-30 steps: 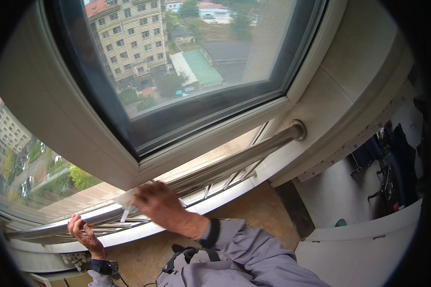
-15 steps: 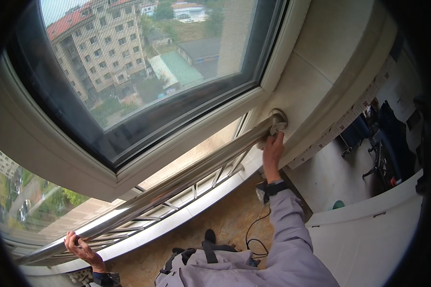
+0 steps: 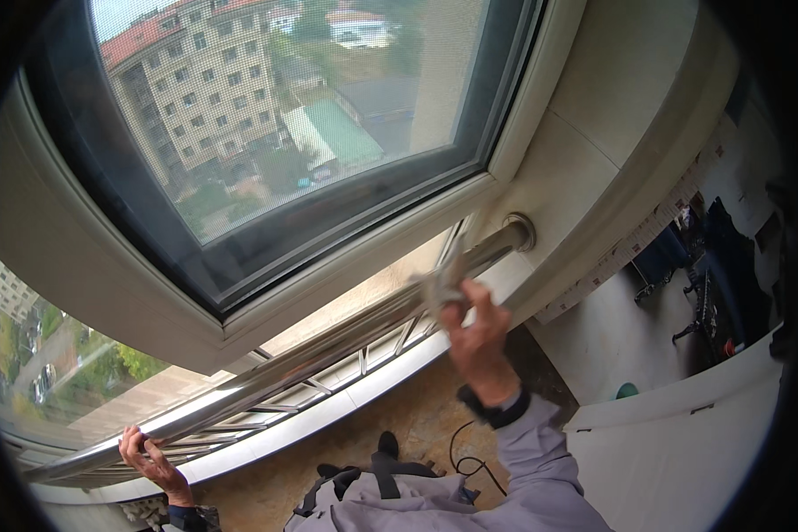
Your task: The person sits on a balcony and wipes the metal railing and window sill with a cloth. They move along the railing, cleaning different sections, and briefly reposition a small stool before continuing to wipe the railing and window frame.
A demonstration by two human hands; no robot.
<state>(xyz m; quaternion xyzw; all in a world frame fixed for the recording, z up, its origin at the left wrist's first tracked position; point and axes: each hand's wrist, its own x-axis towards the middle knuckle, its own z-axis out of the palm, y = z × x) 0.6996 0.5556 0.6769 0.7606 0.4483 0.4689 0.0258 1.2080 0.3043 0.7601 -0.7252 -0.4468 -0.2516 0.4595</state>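
A shiny metal handrail (image 3: pixel 310 353) runs slantwise below the window, from the lower left to a round wall flange at the right. At its lower left part, my left hand (image 3: pixel 157 468) is closed with bent fingers over the rail. My right hand (image 3: pixel 481 341) is over the right part of the rail, fingers closed on a greyish cloth (image 3: pixel 441 282). Motion blurs the cloth, and whether it touches the rail is hard to tell. Dark bands circle both of my wrists.
Above the rail is a window (image 3: pixel 328 115) with a screen and a pale frame. Thin metal bars and a white ledge (image 3: pixel 363 387) lie below the rail. A black cable (image 3: pixel 470 461) trails on the brown floor. Dark chairs (image 3: pixel 705 266) and a white panel (image 3: pixel 674 452) are at the right.
My right hand has moved left along the handrail with the cloth, away from the wall flange, which now shows uncovered. My left hand has stayed on the rail.
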